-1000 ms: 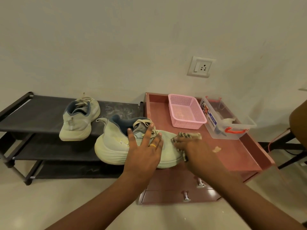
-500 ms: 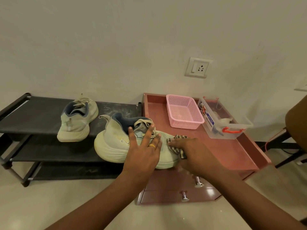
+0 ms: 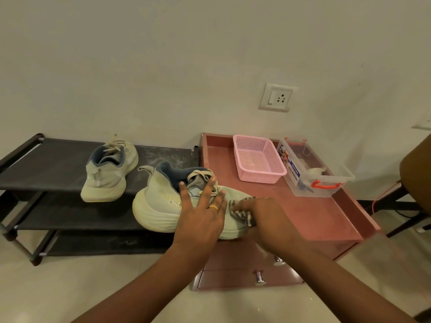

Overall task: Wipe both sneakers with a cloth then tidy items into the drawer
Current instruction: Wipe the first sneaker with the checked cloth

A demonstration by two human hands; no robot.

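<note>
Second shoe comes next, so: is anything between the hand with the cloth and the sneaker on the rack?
Yes. The near sneaker and the left hand pressing on it lie between the right hand, which holds the cloth, and the far sneaker on the black rack.

my left hand [image 3: 200, 220] covers the midfoot of the near sneaker [image 3: 158, 206] | my right hand [image 3: 263, 220] hides its toe and most of the cloth [image 3: 241, 214] it grips | right forearm crosses the drawer [image 3: 228, 279] fronts | clear box [image 3: 326, 183]: contents and label too small to make out | chair [image 3: 417, 173] cut off at right edge | shoe rack [image 3: 46, 164] clipped at left edge
</note>
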